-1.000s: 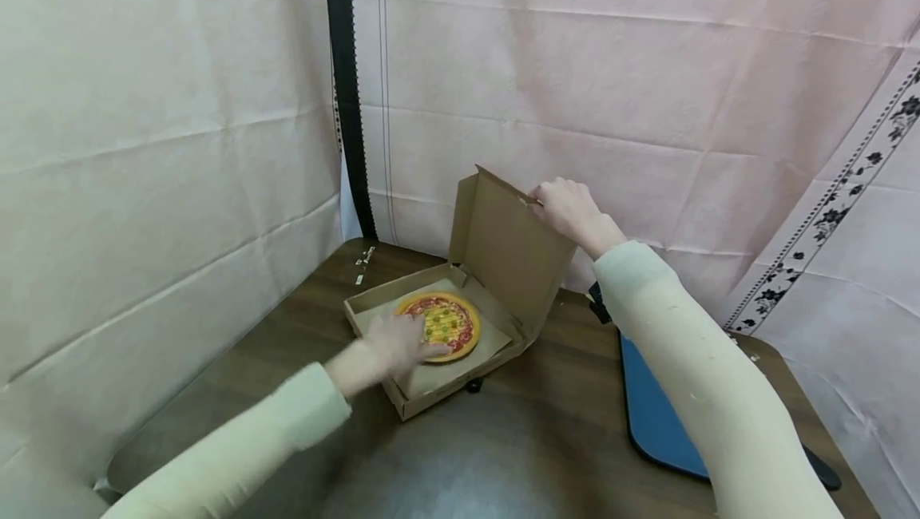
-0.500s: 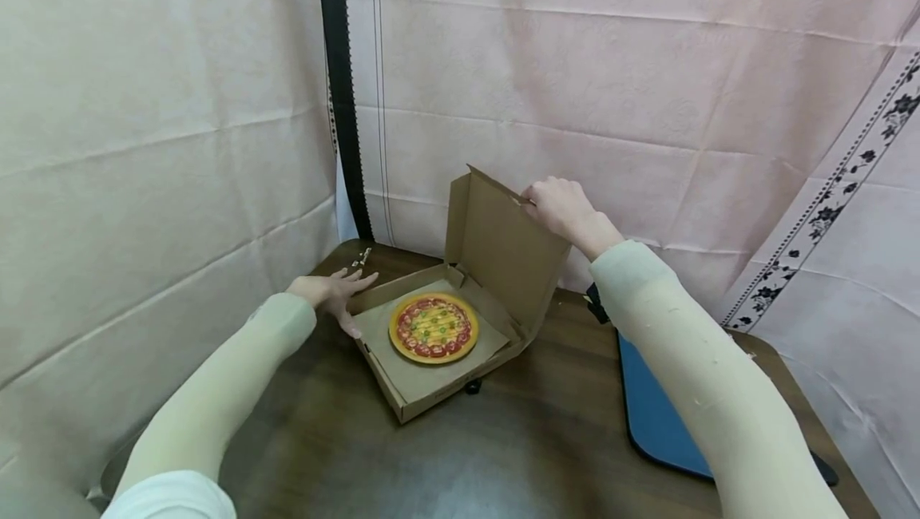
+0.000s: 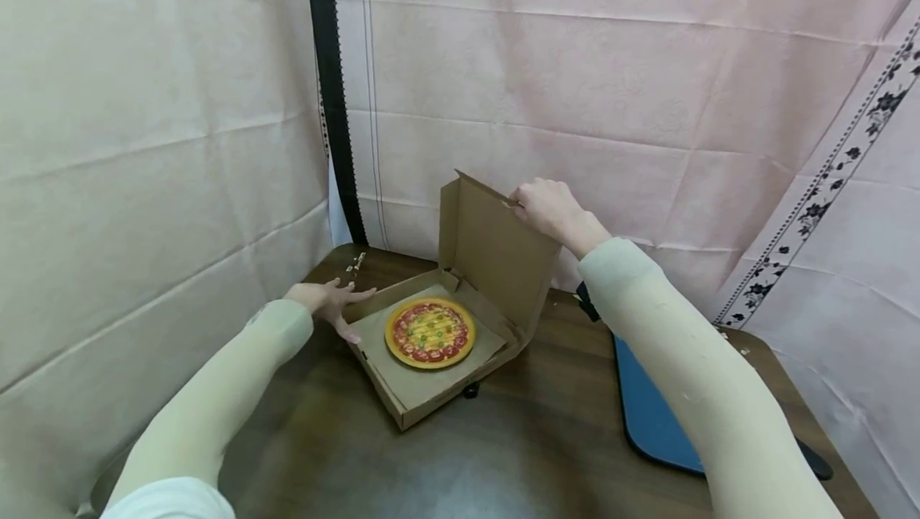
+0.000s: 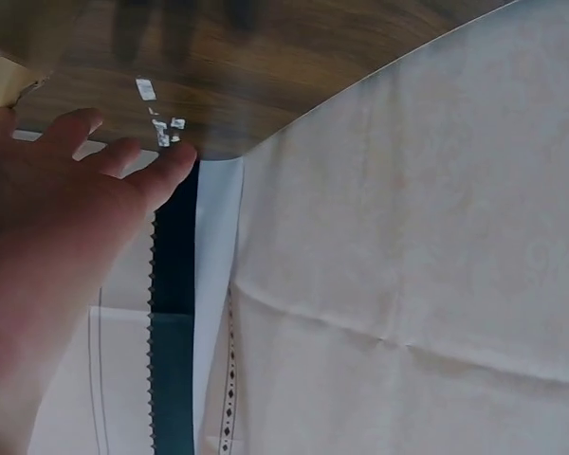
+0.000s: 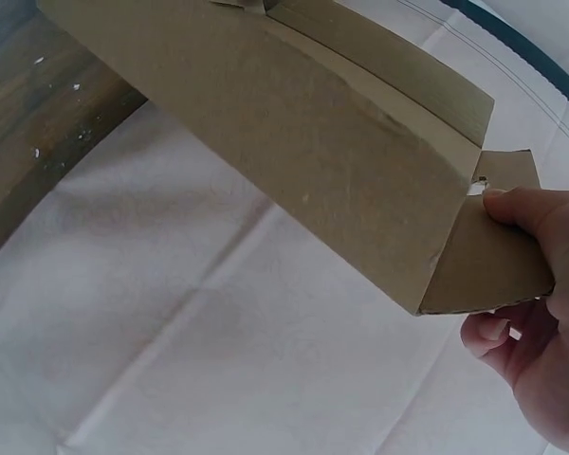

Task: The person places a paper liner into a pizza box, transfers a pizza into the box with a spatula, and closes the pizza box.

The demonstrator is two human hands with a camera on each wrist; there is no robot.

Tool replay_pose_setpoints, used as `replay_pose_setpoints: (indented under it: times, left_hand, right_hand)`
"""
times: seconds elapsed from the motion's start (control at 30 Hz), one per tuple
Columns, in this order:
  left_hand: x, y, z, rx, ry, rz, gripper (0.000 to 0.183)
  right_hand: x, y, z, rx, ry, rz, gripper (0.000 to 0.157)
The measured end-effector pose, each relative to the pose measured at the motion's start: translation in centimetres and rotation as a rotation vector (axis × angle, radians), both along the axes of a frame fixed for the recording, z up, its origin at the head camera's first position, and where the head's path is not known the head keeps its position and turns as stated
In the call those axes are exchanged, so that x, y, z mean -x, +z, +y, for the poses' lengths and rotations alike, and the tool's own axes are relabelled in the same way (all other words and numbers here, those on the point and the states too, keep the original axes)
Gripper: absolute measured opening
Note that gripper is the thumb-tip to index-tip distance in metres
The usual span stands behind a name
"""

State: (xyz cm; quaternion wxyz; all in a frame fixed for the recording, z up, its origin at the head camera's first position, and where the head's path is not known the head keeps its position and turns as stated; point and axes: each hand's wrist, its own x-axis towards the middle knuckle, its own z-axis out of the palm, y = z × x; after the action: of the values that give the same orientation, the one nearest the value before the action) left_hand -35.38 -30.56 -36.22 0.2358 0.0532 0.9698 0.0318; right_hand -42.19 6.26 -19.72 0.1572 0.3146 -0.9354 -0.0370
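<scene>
A cardboard pizza box lies on the wooden table with its lid raised. Inside it, on a flat sheet of card, sits a round pizza with red and yellow topping and green bits. My right hand grips the lid's upper edge; in the right wrist view the thumb and fingers pinch the lid's front flap. At the box's left side rests my left hand, fingers spread and straight over the side wall. The left wrist view shows the same hand with little of the box visible.
A blue board with a dark rim lies on the right, partly under my right forearm. Near the box's front wall is a small black object. Pale cloth curtains hang behind and to the left of the table.
My left hand has moved from over the pizza to the box's left side wall, leaving the pizza in the box. The right hand keeps holding the lid up.
</scene>
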Motion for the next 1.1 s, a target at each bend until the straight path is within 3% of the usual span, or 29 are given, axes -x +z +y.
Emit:
replay_pose_setpoints:
  times: [0.1,0.43,0.57,0.93,1.1]
  left_hand:
    - [-0.1,-0.3,0.7,-0.020,-0.006,0.008,0.115]
    - [-2.9,-0.6,1.6,-0.120,-0.034,0.035,0.117]
    - [-3.6,-0.8,2.2,-0.146,-0.052,0.083,0.116]
    - [-5.1,-1.4,5.3,-0.092,-0.054,0.201,0.117]
    - [-5.8,-1.3,7.0,-0.060,-0.059,0.208,0.118]
  right_hand:
    - [0.2,0.0,0.4,-0.005,-0.002,0.006,0.022]
    - [0.3,-0.1,-0.3,-0.007,0.040,0.034,0.020]
    - [0.3,0.1,-0.7,-0.023,0.056,0.058,0.020]
    - [0.2,0.5,-0.7,-0.043,0.051,0.092,0.024]
    - [0.2,0.6,-0.2,-0.046,0.038,0.104,0.026]
